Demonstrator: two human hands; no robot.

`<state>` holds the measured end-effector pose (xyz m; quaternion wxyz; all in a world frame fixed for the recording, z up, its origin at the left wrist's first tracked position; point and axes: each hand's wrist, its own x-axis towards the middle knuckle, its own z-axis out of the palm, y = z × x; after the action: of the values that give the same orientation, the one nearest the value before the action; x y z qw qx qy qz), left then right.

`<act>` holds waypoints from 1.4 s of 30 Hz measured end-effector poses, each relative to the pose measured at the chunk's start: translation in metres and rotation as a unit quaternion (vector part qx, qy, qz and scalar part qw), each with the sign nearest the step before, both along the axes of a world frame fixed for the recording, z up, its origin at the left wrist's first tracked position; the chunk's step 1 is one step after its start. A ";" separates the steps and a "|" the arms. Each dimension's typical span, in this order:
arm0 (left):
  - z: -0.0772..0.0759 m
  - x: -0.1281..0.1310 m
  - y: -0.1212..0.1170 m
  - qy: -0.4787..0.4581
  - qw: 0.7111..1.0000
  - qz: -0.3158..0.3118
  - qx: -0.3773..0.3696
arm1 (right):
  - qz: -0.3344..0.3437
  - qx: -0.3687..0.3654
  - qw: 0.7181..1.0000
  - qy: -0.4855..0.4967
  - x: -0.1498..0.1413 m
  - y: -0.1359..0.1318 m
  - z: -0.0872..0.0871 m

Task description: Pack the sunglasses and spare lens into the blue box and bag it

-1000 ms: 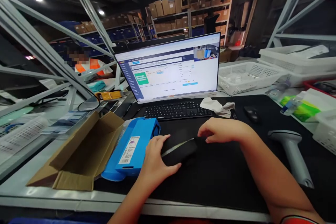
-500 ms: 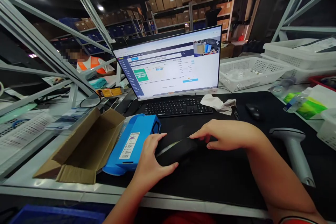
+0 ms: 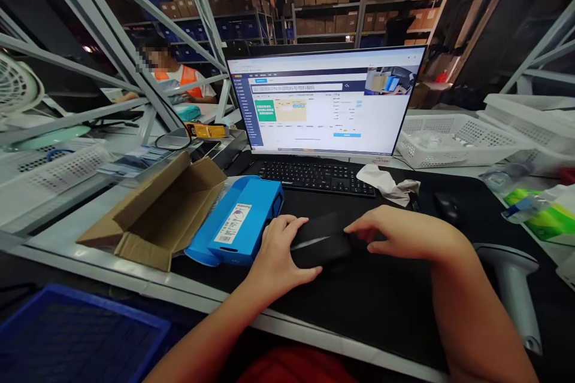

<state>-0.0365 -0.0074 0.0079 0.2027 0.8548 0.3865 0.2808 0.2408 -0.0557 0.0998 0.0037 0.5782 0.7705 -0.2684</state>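
Note:
A black case (image 3: 323, 249) with a pale seam along its side lies on the dark desk mat in front of me. My left hand (image 3: 277, 255) is wrapped around its left end, fingers over the top and thumb along the near side. At the right end of the seam, my right hand (image 3: 395, 232) has its index fingertip at the edge, the other fingers curled; any small part pinched there is too blurred to make out. Left of the case stands a blue box (image 3: 260, 203) with a white label, its end flap open. An open cardboard box (image 3: 157, 215) sits beside that.
Behind my hands are a keyboard (image 3: 318, 178), a crumpled white tissue (image 3: 390, 184) and a lit monitor (image 3: 309, 111). A grey handheld scanner (image 3: 516, 287) and a mouse (image 3: 447, 208) lie at right, near white baskets (image 3: 462, 140). A person in an orange vest (image 3: 184, 81) sits beyond the frame.
The view has swung left and down, so things appear further right. The case's pale seam looks narrower than before. Both hands keep their places on the case.

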 end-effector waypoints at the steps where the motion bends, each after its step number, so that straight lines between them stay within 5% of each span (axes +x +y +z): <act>1: 0.000 -0.001 0.000 -0.004 1.000 0.003 0.001 | 0.010 -0.002 1.000 -0.001 -0.002 -0.001 0.002; 12: 0.001 -0.014 0.005 -0.061 0.998 0.013 0.004 | 0.018 0.027 0.999 -0.021 -0.014 0.000 -0.005; 20: 0.003 -0.009 0.001 -0.043 0.999 0.007 -0.024 | -0.019 -0.003 0.999 0.026 0.000 -0.018 0.019; 27: 0.003 -0.007 0.003 -0.060 0.998 0.008 -0.022 | 0.001 -0.004 1.000 -0.014 -0.017 0.000 -0.004; 31: 0.003 -0.008 0.003 -0.058 0.998 0.008 -0.025 | -0.015 -0.020 1.000 -0.018 -0.006 -0.004 0.000; 34: 0.005 -0.004 0.001 -0.036 0.999 -0.009 -0.014 | -0.044 0.068 0.997 -0.011 0.005 -0.009 0.004; 37: 0.006 0.008 -0.002 -0.005 0.999 -0.048 0.009 | -0.009 0.163 0.987 0.007 -0.008 -0.003 -0.008; 42: -0.002 0.023 -0.006 0.010 0.998 -0.065 0.019 | 0.045 0.032 0.997 -0.050 -0.067 0.018 -0.050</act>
<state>-0.0138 -0.0135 0.0056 0.2006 0.8844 0.3269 0.2658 0.1739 -0.0376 0.0497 0.0356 0.5558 0.8026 -0.2137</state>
